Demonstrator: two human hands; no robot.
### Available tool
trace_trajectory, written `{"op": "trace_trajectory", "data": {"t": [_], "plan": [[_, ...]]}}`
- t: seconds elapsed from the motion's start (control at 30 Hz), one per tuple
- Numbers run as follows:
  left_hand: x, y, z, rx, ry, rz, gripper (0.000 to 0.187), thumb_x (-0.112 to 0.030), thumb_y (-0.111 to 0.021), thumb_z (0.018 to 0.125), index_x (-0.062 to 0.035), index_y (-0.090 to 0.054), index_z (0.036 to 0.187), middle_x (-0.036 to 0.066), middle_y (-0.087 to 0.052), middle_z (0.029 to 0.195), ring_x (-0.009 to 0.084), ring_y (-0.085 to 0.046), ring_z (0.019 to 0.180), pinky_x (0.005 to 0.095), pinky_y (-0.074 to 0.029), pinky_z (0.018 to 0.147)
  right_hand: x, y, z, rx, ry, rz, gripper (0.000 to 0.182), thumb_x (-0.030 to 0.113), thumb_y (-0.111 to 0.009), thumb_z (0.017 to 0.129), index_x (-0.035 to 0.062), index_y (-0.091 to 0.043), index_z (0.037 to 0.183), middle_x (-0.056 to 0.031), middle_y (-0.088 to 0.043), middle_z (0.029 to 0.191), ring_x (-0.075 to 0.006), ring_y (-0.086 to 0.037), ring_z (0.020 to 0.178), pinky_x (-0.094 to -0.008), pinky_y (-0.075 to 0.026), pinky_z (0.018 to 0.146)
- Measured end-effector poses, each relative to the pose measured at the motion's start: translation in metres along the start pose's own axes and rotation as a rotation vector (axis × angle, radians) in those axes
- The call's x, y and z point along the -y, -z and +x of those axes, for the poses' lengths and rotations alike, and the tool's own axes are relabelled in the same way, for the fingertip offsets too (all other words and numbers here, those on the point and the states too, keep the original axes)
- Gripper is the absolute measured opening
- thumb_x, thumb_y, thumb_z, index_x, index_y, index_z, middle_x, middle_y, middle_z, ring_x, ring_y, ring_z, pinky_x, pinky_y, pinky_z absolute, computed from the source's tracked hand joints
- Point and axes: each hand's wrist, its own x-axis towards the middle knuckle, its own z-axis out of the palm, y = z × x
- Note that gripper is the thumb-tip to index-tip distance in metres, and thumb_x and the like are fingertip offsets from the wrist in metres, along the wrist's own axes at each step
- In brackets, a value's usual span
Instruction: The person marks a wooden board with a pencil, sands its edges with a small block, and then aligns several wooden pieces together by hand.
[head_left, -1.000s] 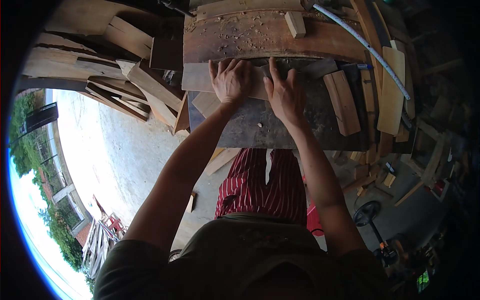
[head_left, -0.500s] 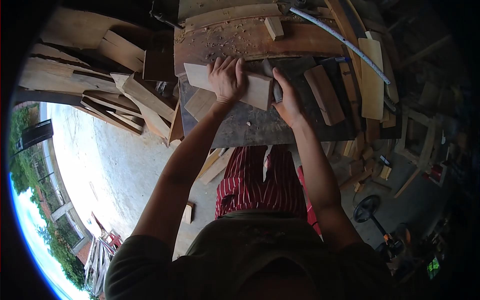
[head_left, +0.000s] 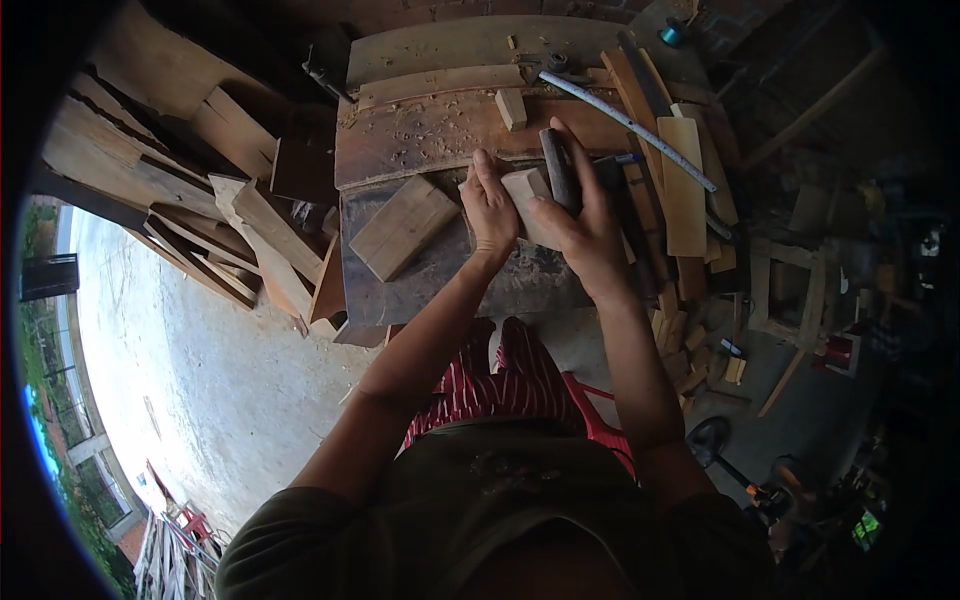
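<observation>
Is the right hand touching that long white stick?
Apart. The head view shows brown board between the right hand and the white stick.

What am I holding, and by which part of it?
Right grip: a dark bar by its side, a wooden block by its right edge. Left grip: the same block, exact spot hidden.

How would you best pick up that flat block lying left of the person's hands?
Probably across the middle of the block, pinching its two long edges, coming from above and the left. It lies slanted on the bench, broad face up and narrower across than along; the left hand is close to its right end.
</observation>
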Motion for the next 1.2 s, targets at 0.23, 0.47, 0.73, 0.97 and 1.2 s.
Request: {"op": "trace_trajectory", "data": {"t": [0.23, 0.47, 0.73, 0.97, 1.2], "plan": [[-0.084, 0.044, -0.014, 0.335, 0.232, -0.076, 0.069, -0.051, -0.047, 0.102, 0.0099, -0.05, 0.134, 0.022, -0.055, 0.131, 0.0275, -0.054, 0.121, 0.0345, -0.043, 0.1, 0.004, -0.06, -0.012, -0.422, -0.305, 0.524, 0.082, 0.026, -0.061, 0.096, 0.0058, -0.011, 0.157, -0.0176, -0.02, 0.159, -0.0265, -0.017, 0.149, -0.0413, -0.016, 0.121], [-0.111, 0.102, 0.025, 0.757, 0.156, 0.125, 0.047, -0.031, -0.069, 0.09, 0.0073, -0.06, 0.117, 0.013, -0.071, 0.097, 0.0224, -0.069, 0.088, 0.0342, -0.053, 0.081, -0.03, -0.062, 0.0, -0.053, -0.452, 0.74, 0.068, 0.048, -0.055, 0.098, 0.0236, -0.026, 0.155, 0.0001, -0.047, 0.121, -0.0079, -0.049, 0.1, -0.032, -0.044, 0.087], [-0.091, 0.09, 0.033, 0.526, -0.243, 0.714, 0.03, -0.019, -0.069, 0.086, 0.005, -0.06, 0.101, 0.027, -0.066, 0.09, 0.0446, -0.065, 0.093, 0.0455, -0.051, 0.076, -0.002, -0.035, 0.039, 0.143, -0.022, -0.493, 0.055, 0.046, -0.049, 0.102, 0.0069, -0.055, 0.139, -0.0078, -0.07, 0.105, -0.0149, -0.063, 0.095, -0.0306, -0.049, 0.083], [-0.098, 0.07, 0.029, 0.447, -0.248, 0.812, 0.028, -0.022, -0.063, 0.088, 0.0024, -0.061, 0.1, 0.029, -0.066, 0.089, 0.0475, -0.063, 0.092, 0.0494, -0.051, 0.076, 0.021, -0.031, 0.043, 0.165, -0.197, -0.571, 0.054, 0.049, -0.044, 0.101, 0.0117, -0.056, 0.138, -0.0186, -0.06, 0.133, -0.0367, -0.056, 0.125, -0.0386, -0.045, 0.103], [-0.095, 0.05, 0.028, 0.438, -0.304, 0.781, 0.031, -0.03, -0.063, 0.084, -0.0007, -0.066, 0.093, 0.027, -0.067, 0.085, 0.0479, -0.064, 0.085, 0.0537, -0.053, 0.076, 0.034, -0.029, 0.051, 0.208, -0.197, -0.759, 0.054, 0.057, -0.042, 0.098, 0.0233, -0.058, 0.138, -0.0201, -0.061, 0.13, -0.0383, -0.06, 0.118, -0.0456, -0.048, 0.099]]}}
